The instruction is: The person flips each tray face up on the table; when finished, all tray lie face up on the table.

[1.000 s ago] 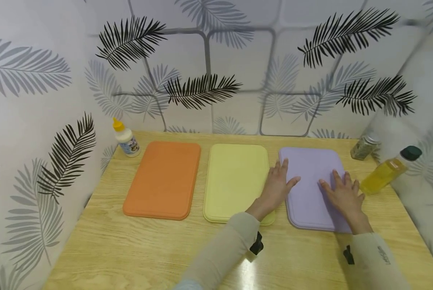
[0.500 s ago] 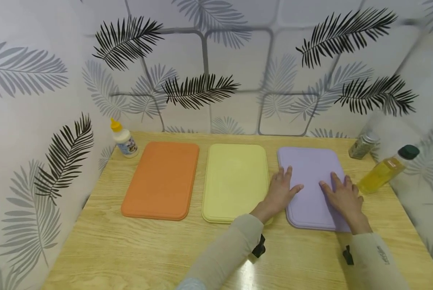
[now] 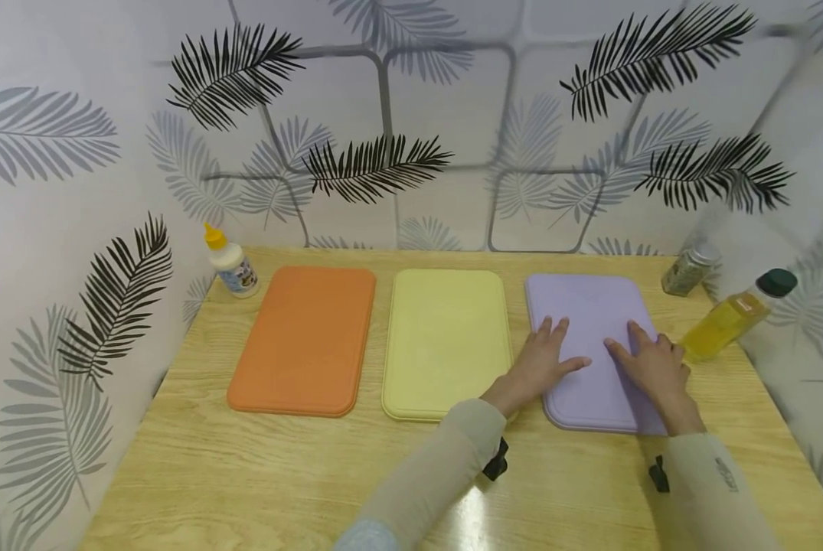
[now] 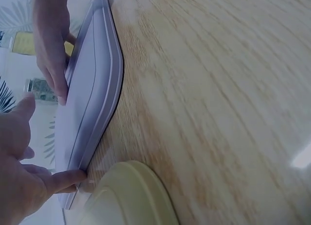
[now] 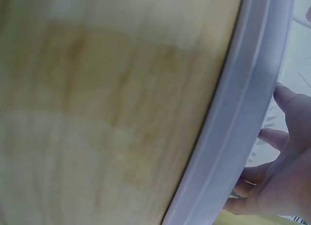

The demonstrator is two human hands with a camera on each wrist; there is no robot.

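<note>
A flat purple board (image 3: 583, 306) with rounded corners and a rimmed edge lies on the table, right of centre. Over its left side spreads my left hand (image 3: 545, 360), thumb pointing inward. In the left wrist view, fingers of that hand (image 4: 19, 171) touch the board's edge. My right hand (image 3: 655, 371) rests on the right side of the board with its fingers apart. Seen from the right wrist, this hand (image 5: 286, 162) has its fingertips along the board's edge (image 5: 238, 103). To the left lies a yellow board (image 3: 445, 337) of the same shape, partly behind my left wrist.
An orange board (image 3: 304, 337) lies at the left of the wooden table (image 3: 259, 482). Behind it stands a white glue bottle (image 3: 235, 268) with a yellow cap. At the right are a spice jar (image 3: 690, 269) and a bottle of yellow liquid (image 3: 728, 325). Patterned walls enclose the back and sides.
My left hand has slid rightward, from between the yellow and purple boards farther onto the purple one. My right hand stays nearly in place. The head view has shifted slightly.
</note>
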